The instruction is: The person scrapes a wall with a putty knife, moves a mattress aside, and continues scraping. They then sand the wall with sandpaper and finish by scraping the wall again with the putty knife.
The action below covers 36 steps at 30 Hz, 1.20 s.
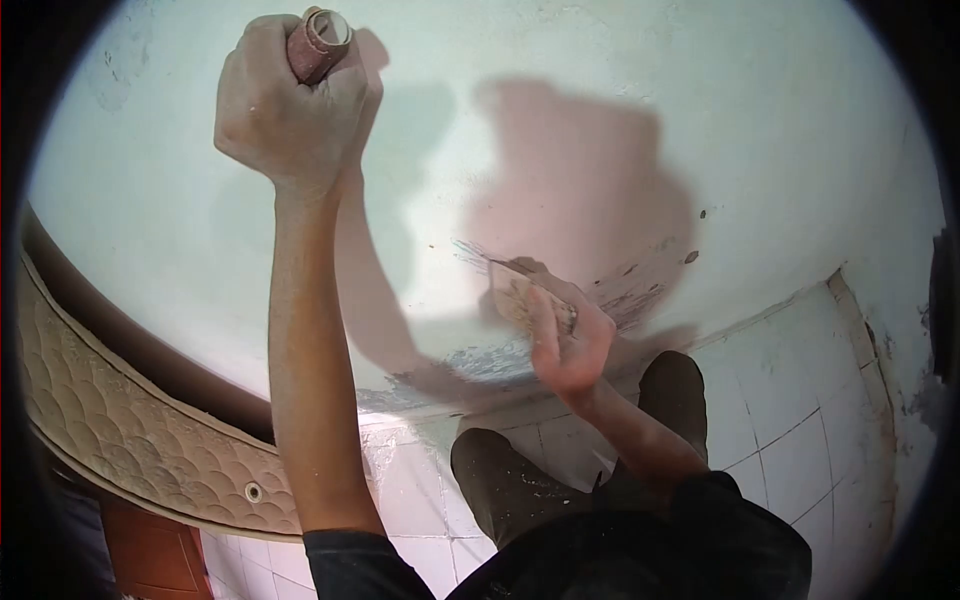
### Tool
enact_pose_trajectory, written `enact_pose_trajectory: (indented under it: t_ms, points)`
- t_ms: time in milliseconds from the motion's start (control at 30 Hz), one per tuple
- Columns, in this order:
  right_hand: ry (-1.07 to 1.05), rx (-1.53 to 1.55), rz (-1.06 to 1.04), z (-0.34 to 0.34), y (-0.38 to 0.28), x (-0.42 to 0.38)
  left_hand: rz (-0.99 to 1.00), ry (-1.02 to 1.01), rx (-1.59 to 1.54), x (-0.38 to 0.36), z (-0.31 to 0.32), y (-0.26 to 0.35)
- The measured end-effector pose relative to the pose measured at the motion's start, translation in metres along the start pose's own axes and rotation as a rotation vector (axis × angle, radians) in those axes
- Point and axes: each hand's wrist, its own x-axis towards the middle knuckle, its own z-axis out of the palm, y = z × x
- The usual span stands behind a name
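Observation:
My left hand point(275, 115) is closed around a rolled-up piece of reddish sandpaper point(312, 50), held up close to the pale wall point(420, 40). The roll's open end points up and shows a whitish inner side. Lower down, my right hand point(572, 345) presses a worn, beige-backed piece of sandpaper point(513, 297) flat to the wall. Grey scuffed and peeling patches point(500, 355) surround that hand, with a few dark chips point(691, 257) to its right. The sandpaper's face against the wall is hidden.
A dusty quilted mattress point(120, 420) stands at the left. White floor tiles point(780, 440) meet the wall below, and my knees point(675, 395) are close to it. A reddish-brown object point(155, 555) is at the lower left. Shadows of my head and arm fall on the wall.

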Motion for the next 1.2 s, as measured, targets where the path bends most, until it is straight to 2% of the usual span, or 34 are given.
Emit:
enact_pose_trajectory:
  t_ms: [100, 333, 400, 533, 600, 700, 800, 967, 1033, 1133, 1167, 1200]
  points:
    - [-0.064, -0.054, -0.027, 0.013, -0.016, 0.017, 0.001, 0.026, -0.022, 0.001, 0.001, 0.001]
    - [-0.074, 0.023, -0.003, 0.002, -0.005, 0.008, 0.017, 0.06, -0.042, 0.001, 0.004, 0.0]
    - [-0.169, -0.07, 0.049, 0.007, -0.018, 0.02, 0.019, 0.055, -0.03, 0.002, 0.003, -0.001]
    - [-0.177, -0.009, 0.126, 0.001, -0.01, 0.007, 0.015, -0.043, 0.01, 0.004, -0.006, 0.002]
    - [-0.01, 0.162, 0.165, 0.002, -0.005, 0.003, -0.014, -0.026, 0.038, 0.006, -0.007, 0.011]
    - [-0.079, 0.037, 0.12, 0.01, -0.021, 0.021, -0.008, -0.011, 0.013, 0.003, -0.003, 0.001]
    - [-0.122, 0.064, 0.129, 0.008, -0.024, 0.022, 0.004, -0.002, 0.007, 0.004, -0.003, 0.001]
    - [-0.053, 0.002, 0.131, -0.004, -0.01, 0.006, -0.061, -0.011, 0.012, 0.007, -0.008, 0.015]
    - [-0.144, -0.105, 0.123, -0.003, -0.02, 0.014, -0.08, 0.005, 0.016, 0.009, -0.004, 0.015]
    - [-0.154, 0.025, 0.226, -0.013, -0.007, 0.011, -0.031, 0.012, 0.008, 0.004, -0.007, 0.013]
    - [-0.151, 0.029, 0.216, -0.008, -0.005, 0.015, -0.022, -0.013, 0.061, 0.005, -0.008, 0.012]
    - [-0.133, 0.019, 0.104, 0.0, -0.004, 0.018, -0.019, -0.036, 0.116, 0.006, -0.007, 0.012]
